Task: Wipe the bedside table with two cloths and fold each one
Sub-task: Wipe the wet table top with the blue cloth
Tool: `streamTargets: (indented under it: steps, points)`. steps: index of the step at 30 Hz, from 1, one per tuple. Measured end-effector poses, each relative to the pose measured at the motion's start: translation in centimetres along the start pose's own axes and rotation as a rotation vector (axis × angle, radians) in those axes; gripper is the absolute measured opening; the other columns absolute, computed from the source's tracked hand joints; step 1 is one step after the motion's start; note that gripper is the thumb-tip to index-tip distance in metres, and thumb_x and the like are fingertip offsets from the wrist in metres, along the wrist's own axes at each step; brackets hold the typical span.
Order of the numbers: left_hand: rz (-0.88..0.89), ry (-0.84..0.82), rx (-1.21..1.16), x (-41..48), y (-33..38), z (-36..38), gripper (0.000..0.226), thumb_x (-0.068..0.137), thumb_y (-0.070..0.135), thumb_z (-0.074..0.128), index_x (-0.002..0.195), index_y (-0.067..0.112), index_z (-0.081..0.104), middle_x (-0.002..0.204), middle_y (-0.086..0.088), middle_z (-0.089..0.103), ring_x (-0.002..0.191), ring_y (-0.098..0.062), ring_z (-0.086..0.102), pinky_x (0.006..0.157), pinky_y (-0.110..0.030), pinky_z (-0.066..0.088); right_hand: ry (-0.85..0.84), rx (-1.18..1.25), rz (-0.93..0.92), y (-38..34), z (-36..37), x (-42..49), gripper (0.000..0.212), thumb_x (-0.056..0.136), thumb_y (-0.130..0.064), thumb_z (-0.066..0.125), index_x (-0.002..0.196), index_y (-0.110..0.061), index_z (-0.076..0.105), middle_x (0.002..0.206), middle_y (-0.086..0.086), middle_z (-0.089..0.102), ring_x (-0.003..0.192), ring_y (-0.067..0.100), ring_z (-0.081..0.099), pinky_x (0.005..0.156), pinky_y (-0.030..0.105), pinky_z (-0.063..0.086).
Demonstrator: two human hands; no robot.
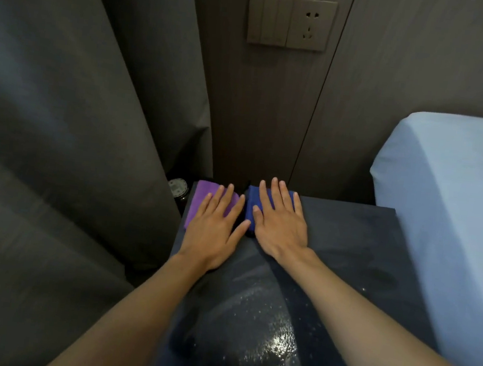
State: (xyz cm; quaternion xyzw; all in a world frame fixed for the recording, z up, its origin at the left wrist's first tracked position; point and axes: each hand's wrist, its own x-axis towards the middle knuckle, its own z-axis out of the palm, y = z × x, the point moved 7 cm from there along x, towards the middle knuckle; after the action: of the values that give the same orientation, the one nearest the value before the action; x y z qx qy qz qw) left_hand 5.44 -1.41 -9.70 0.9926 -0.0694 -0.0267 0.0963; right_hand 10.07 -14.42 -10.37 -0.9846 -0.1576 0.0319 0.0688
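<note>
Two flat palms press down at the far edge of the dark bedside table (pixel 348 240). The left hand (pixel 214 228) lies spread, fingers splayed, on a purple cloth (pixel 199 199) at the table's 11 o'clock corner; it grips nothing. The right hand (pixel 279 223), likewise spread flat, covers a folded blue cloth (pixel 250 205) just beside the purple one, toward 12 o'clock; the thumbs nearly meet between them. Wet streaks glisten on the tabletop at 6 o'clock. A grey curtain (pixel 77 104) hangs at 9 o'clock, a white bed (pixel 459 192) sits at 3 o'clock, and a wall socket (pixel 311 23) is mounted at 12 o'clock.
</note>
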Motion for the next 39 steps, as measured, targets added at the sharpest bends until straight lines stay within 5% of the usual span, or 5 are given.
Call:
streamTargets:
  steps: [8,17,23,39]
  points:
    - [-0.165,0.122,0.043,-4.4,-3.9,-1.3,0.075,0.094,0.066,0.003,0.157,0.026,0.016,0.165,-0.010,0.007,0.152,-0.026,-0.001,0.122,-0.042,-0.002,-0.013,0.018,-0.009,0.6,0.5,0.1,0.064,0.099,-0.062,0.005,0.157,-0.035,-0.006,0.167,0.005,-0.005,0.153,0.020,-0.012,0.123,0.043,-0.006]
    - [-0.244,0.015,-0.206,-7.0,-5.2,0.9,0.083,0.081,0.079,-0.012,0.153,0.039,-0.016,0.164,-0.002,-0.019,0.152,-0.020,-0.009,0.123,-0.040,0.003,-0.019,-0.004,-0.032,2.5,0.6,-0.4,0.058,0.102,-0.056,0.006,0.155,-0.038,-0.008,0.167,0.001,-0.008,0.152,0.018,-0.014,0.124,0.041,-0.006]
    - [-0.232,0.009,-0.164,-6.9,-5.2,1.2,0.087,0.079,0.079,-0.016,0.154,0.034,-0.016,0.163,0.003,-0.021,0.151,-0.017,-0.014,0.124,-0.044,0.004,-0.014,-0.043,0.002,5.5,0.0,-1.1,0.059,0.101,-0.057,0.005,0.155,-0.037,-0.008,0.167,0.001,-0.006,0.152,0.017,-0.013,0.123,0.042,-0.009]
    - [-0.198,0.035,-0.268,-6.9,-5.0,1.1,0.077,0.088,0.072,0.001,0.155,0.035,-0.011,0.163,0.010,-0.020,0.142,-0.027,0.034,0.116,-0.047,0.031,-0.048,-0.058,0.096,13.0,-1.0,-2.6,0.061,0.101,-0.058,0.005,0.156,-0.034,-0.009,0.167,0.000,-0.008,0.151,0.015,-0.015,0.122,0.041,-0.010]
